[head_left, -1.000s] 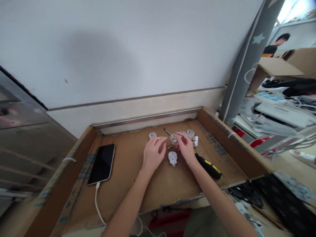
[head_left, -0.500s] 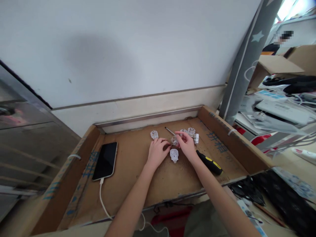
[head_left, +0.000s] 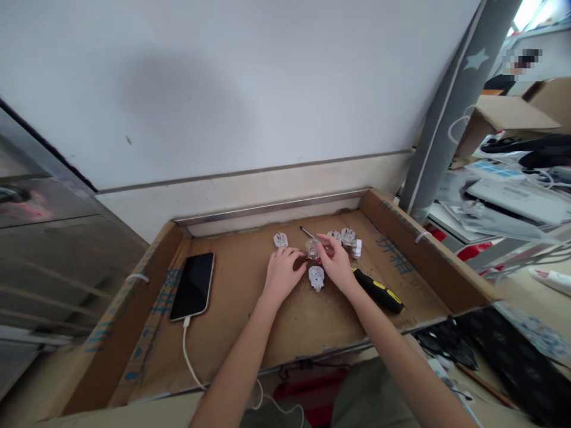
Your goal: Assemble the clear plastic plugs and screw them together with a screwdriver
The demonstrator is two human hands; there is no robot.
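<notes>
My right hand (head_left: 335,264) pinches a clear plastic plug part (head_left: 312,248) over the cardboard tray (head_left: 250,309). My left hand (head_left: 282,272) rests on the tray floor just left of it, fingertips curled and pinched at something too small to make out. A white plug cover (head_left: 316,277) lies between my hands. One plug part (head_left: 280,239) sits behind my left hand, and others (head_left: 348,237) cluster behind my right. A thin metal rod (head_left: 306,232) lies at the back.
A black and yellow screwdriver (head_left: 379,290) lies to the right of my right wrist. A black phone (head_left: 193,286) on a white cable lies at the tray's left. Boxes, cables and devices crowd the right side (head_left: 504,196). A person is at the far right.
My left hand has closed in from flat and open to curled beside the clear plug part. My right hand has stayed at the part. The view shifted slightly.
</notes>
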